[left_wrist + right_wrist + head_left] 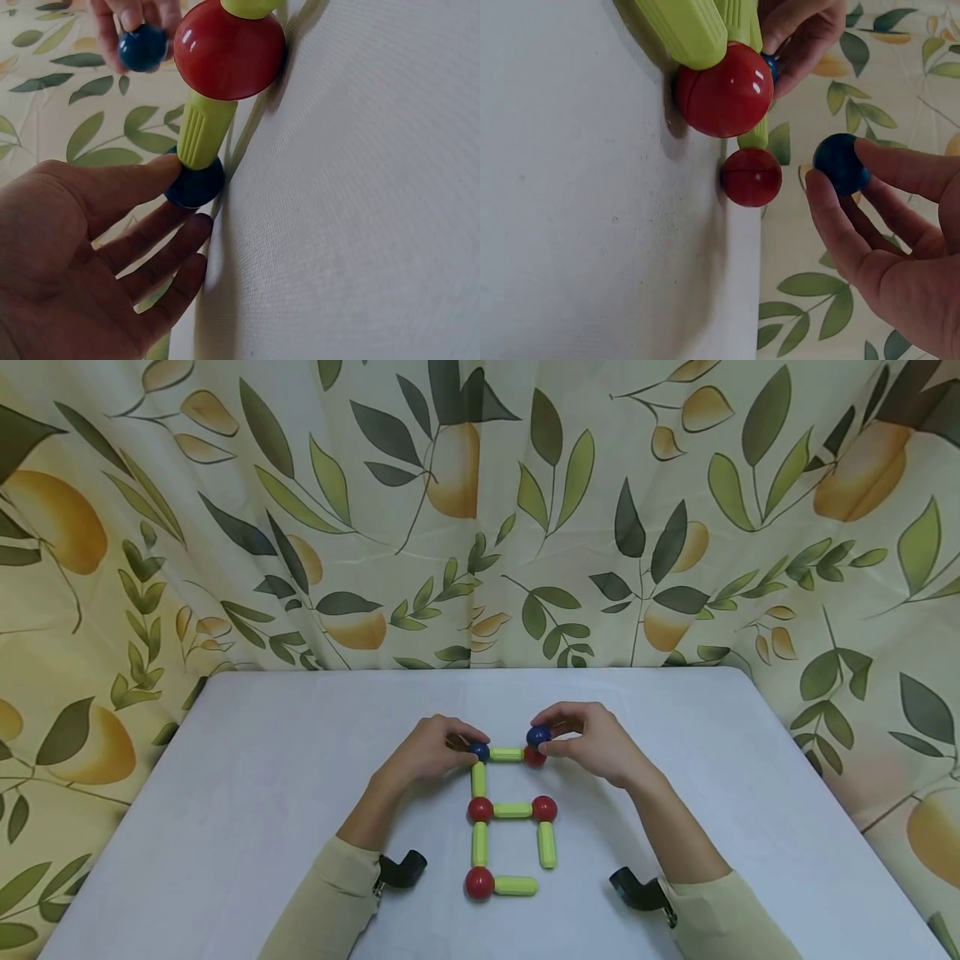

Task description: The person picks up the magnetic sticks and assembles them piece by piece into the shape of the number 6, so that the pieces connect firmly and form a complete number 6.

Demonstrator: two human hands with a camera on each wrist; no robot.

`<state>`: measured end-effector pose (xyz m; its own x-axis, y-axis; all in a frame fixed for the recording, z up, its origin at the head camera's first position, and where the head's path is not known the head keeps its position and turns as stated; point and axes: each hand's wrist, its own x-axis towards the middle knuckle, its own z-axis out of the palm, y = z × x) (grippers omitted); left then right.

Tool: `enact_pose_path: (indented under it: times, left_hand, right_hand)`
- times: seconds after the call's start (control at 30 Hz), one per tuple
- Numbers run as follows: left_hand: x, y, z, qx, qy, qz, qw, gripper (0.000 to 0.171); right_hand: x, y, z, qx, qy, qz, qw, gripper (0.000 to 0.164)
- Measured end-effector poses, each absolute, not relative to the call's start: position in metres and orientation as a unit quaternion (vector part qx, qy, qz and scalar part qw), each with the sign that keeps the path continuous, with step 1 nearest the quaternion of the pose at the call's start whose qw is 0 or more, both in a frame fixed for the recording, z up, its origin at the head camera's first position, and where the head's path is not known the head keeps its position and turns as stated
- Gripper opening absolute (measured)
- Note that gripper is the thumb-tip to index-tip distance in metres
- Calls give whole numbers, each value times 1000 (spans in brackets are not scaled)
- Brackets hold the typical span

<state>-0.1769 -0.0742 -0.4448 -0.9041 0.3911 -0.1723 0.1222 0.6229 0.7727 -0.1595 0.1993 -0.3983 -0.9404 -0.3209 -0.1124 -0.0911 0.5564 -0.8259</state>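
My left hand (429, 748) pinches a blue ball (196, 187) at the far left corner of a flat figure of balls and yellow-green rods. From that ball, one rod (506, 754) runs right to a red ball (751, 178) and another (478, 779) runs toward me. Between thumb and fingertips, my right hand (596, 745) holds a second blue ball (841, 165), raised and apart from that red ball. Nearer stand a left red ball (480, 810) and a right red ball (544, 808), joined by a rod (512, 810).
At the figure's near left corner sits a red ball (479, 883), with a rod (515, 886) pointing right, its other end free. Another rod (547, 845) extends toward me from the right red ball. A patterned curtain (480, 527) hangs behind the white table (262, 777).
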Motion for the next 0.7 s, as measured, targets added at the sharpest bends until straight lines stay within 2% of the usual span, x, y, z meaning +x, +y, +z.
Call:
enact_pose_path:
  times: [0.47,0.7]
  left_hand:
    - [-177,-73,-445,158,891,397,152,28]
    - [-176,-74,-444,162,891,395,155,28]
  right_hand:
    - [-130,203,-393,-153,862,-459,153,30]
    - [-117,203,-395,-174,857,-448,185,27]
